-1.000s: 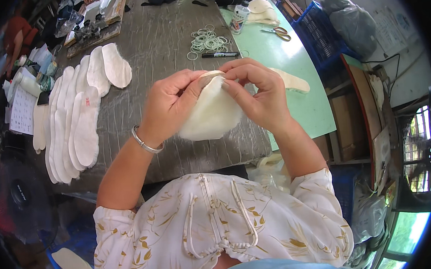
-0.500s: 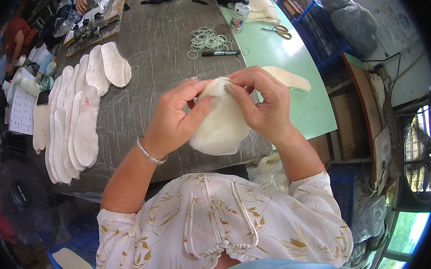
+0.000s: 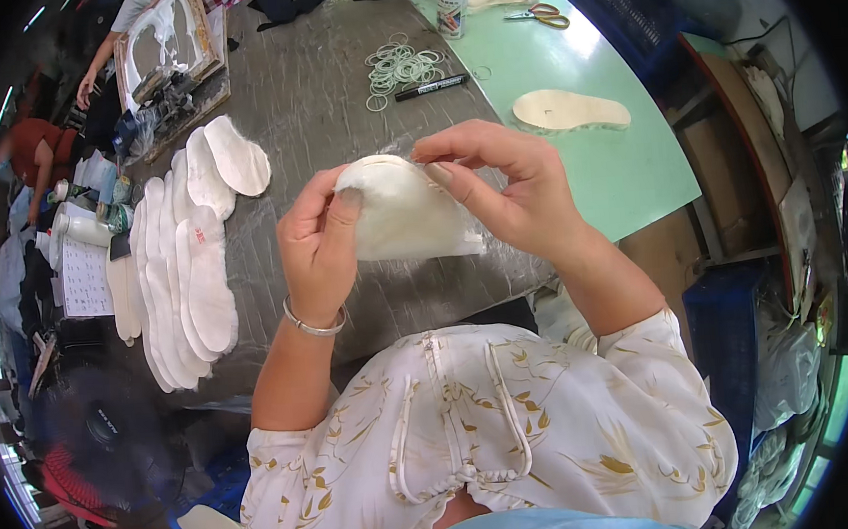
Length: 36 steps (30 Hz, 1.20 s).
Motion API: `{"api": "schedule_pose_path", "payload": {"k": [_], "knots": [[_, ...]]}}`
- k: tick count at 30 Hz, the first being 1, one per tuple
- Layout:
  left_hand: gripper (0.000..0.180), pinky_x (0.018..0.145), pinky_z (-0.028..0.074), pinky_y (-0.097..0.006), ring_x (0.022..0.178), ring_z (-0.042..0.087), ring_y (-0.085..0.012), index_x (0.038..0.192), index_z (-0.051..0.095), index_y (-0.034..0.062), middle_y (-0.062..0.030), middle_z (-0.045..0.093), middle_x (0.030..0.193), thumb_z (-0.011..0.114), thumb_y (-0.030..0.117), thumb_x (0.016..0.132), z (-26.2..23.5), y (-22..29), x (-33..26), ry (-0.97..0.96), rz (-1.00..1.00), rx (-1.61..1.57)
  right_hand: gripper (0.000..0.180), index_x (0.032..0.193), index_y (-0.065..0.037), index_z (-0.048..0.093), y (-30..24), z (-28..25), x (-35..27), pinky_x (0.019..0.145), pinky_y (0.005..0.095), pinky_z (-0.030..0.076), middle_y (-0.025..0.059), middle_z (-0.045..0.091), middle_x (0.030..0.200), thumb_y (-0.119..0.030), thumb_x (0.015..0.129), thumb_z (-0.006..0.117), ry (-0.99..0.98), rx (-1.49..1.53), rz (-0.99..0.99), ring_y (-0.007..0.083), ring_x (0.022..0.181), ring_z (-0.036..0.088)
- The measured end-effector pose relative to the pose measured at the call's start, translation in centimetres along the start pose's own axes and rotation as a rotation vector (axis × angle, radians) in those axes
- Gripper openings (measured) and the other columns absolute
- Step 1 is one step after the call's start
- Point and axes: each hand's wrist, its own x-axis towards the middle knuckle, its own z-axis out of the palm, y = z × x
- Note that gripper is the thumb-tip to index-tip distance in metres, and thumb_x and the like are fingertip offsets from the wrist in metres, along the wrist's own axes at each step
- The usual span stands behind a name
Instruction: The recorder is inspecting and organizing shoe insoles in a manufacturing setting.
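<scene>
i see my left hand and right hand both pinching a white fleecy insole piece above the grey table, its far edge hidden behind my fingers. at ten o'clock lies a row of white insoles; at two o'clock, a tan insole.

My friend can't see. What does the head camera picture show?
Two hands, left hand and right hand, hold a white fluffy insole above a grey table. More white insoles lie stacked on the left; rubber bands and a marker lie farther back.
</scene>
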Motion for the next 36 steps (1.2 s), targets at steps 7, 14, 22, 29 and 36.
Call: {"api": "schedule_pose_path", "payload": {"k": [7,14,22,29,36], "knots": [[0.026,0.085,0.048,-0.026,0.096,0.060,-0.0110,0.117,0.058,-0.0027,-0.0055,0.065,0.108,0.050,0.017,0.101,-1.0,-1.2,-0.4,0.095,-0.125,-0.140,0.018,0.105,0.002,0.068,0.5,0.5,-0.9,0.073,0.0282,0.052,0.0111,0.069,0.096,-0.004,0.088,0.062,0.011,0.041,0.028,0.0168,0.083,0.066],[0.025,0.087,0.047,-0.027,0.098,0.059,-0.0116,0.118,0.055,-0.0007,-0.0065,0.063,0.110,0.046,0.017,0.102,0.2,-1.1,-0.6,0.140,-0.053,-0.151,0.015,0.095,-0.001,0.068,0.6,2.7,-1.6,0.063,0.0309,0.053,0.0106,0.067,0.081,-0.009,0.083,0.070,0.103,-0.074,-0.027,0.0220,0.072,0.066],[0.021,0.080,0.046,-0.025,0.090,0.057,-0.0082,0.109,0.056,0.0011,-0.0041,0.062,0.102,0.044,0.017,0.103,0.7,-1.1,-1.0,0.149,-0.001,-0.005,0.016,0.097,0.000,0.068,1.1,3.1,-1.3,0.065,0.0323,0.052,0.0123,0.067,0.084,-0.009,0.085,0.068,0.142,-0.039,-0.020,0.0236,0.072,0.066],[0.021,0.074,0.043,-0.023,0.083,0.052,-0.0089,0.107,0.057,-0.0001,-0.0028,0.058,0.095,0.053,0.019,0.099,1.1,-0.2,-1.2,0.011,0.164,0.273,0.014,0.097,0.001,0.067,0.3,2.5,-0.8,0.070,0.0311,0.051,0.0115,0.067,0.086,-0.004,0.084,0.067,0.105,-0.039,-0.079,0.0228,0.077,0.064],[0.055,0.087,0.047,-0.029,0.098,0.058,-0.0142,0.128,0.053,-0.0007,-0.0079,0.064,0.111,0.072,0.030,0.087,-1.0,-2.0,-0.9,-0.123,0.012,0.039,0.019,0.109,0.003,0.063,2.9,1.8,-1.3,0.080,0.0239,0.048,0.0044,0.067,0.100,-0.010,0.095,0.060,0.360,0.577,0.237,0.0088,0.088,0.060]]}}
